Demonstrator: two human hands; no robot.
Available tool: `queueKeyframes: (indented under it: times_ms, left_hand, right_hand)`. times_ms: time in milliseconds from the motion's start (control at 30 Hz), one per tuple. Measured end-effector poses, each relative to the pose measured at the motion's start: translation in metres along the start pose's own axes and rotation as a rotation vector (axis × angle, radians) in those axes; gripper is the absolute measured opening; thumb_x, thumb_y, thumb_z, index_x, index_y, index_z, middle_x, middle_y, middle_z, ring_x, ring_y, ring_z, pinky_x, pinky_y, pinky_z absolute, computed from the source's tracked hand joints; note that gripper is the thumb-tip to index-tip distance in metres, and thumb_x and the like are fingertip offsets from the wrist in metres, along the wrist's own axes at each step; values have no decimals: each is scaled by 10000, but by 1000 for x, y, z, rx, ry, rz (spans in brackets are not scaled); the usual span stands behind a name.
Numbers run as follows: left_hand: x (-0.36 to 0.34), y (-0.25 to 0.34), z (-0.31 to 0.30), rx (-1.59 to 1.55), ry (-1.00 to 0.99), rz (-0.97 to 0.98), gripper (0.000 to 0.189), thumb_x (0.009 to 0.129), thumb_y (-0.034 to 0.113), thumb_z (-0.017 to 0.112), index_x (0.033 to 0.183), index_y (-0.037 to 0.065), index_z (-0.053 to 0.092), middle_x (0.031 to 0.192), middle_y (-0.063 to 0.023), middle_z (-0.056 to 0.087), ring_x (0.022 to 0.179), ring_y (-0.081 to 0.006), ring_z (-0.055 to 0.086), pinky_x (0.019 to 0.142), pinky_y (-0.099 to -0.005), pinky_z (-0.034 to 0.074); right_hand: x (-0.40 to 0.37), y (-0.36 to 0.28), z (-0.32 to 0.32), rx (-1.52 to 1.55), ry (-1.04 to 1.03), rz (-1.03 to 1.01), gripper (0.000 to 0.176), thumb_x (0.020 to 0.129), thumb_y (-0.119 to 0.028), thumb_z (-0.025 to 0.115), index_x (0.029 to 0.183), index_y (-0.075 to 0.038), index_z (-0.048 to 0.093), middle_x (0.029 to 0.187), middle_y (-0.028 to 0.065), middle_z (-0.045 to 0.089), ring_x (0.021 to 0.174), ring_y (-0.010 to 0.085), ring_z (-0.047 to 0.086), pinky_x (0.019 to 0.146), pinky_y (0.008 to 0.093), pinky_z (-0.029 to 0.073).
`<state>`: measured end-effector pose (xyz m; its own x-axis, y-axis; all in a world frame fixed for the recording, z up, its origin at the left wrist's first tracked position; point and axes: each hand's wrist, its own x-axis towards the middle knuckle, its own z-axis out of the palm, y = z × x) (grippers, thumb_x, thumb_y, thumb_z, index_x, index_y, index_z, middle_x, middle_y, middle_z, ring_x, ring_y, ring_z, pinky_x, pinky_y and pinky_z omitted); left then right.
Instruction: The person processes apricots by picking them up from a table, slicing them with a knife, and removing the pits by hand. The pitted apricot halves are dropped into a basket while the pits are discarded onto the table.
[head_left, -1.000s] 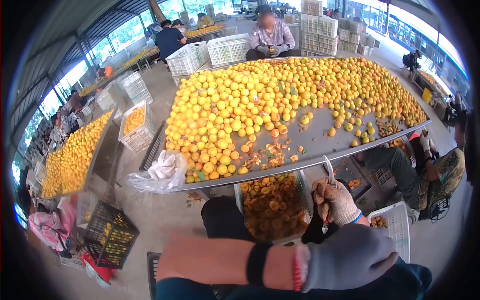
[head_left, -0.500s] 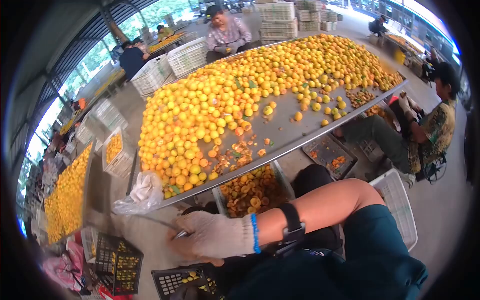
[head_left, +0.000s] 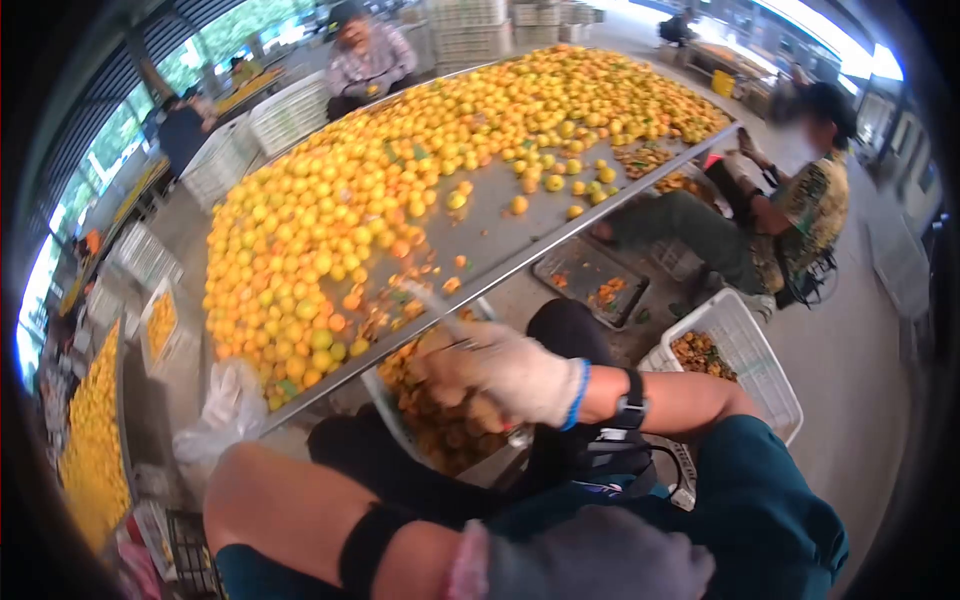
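My right hand (head_left: 525, 375), in a white knit glove with a blue cuff, is closed around a thin, pale, knife-like tool (head_left: 428, 297), blurred by motion and pointing toward the table. The hand is over a crate of cut apricots (head_left: 455, 440), wedged between my knees and the table edge. My left hand (head_left: 610, 555), in a grey glove, lies low across my lap at the bottom of the view. Its fingers are smeared, and anything in them is hidden. In front, apricots (head_left: 330, 220) are heaped across a metal table (head_left: 475, 225), with torn scraps near its edge.
A plastic bag with white gloves (head_left: 225, 405) hangs at the table's left corner. To my right stands a white crate (head_left: 755, 365) with fruit scraps. A black tray (head_left: 590, 283) lies on the floor. One person (head_left: 800, 210) sits at right, another (head_left: 370, 60) across the table.
My right hand has moved up and right, from beside the crate to over it. My left arm and grey-gloved hand have come into view across my lap. The whole view has shifted.
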<state>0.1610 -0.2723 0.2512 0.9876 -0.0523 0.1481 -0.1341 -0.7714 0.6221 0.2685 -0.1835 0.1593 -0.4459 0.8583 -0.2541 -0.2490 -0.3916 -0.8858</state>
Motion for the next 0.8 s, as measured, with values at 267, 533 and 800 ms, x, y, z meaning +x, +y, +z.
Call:
queueKeyframes:
  times_ms: [267,533,800]
  left_hand:
    - [-91,-98,69,-314,709,-308,298,1001,77,539,1270,-34,602,888,-86,725,710,-127,683,662,-271,566]
    - [-207,-184,53,-667,1137,-978,325,1072,196,446,1221,-32,623,981,-84,717,893,-133,693,782,-257,545]
    - [-264,-347,-33,-287,1112,-1152,342,1044,223,497,1264,-13,612,1123,-97,704,1036,-179,670,905,-309,526]
  right_hand:
    - [46,60,-86,77,205,25,208,954,-201,589,1041,-12,583,734,46,591,366,120,504,330,231,406]
    - [138,12,-107,582,314,-117,220,978,-212,572,1130,-54,585,758,31,594,397,116,468,371,252,412]
    - [230,56,-130,278,131,-49,209,988,-258,553,898,-70,533,628,-28,477,375,77,411,329,216,335]
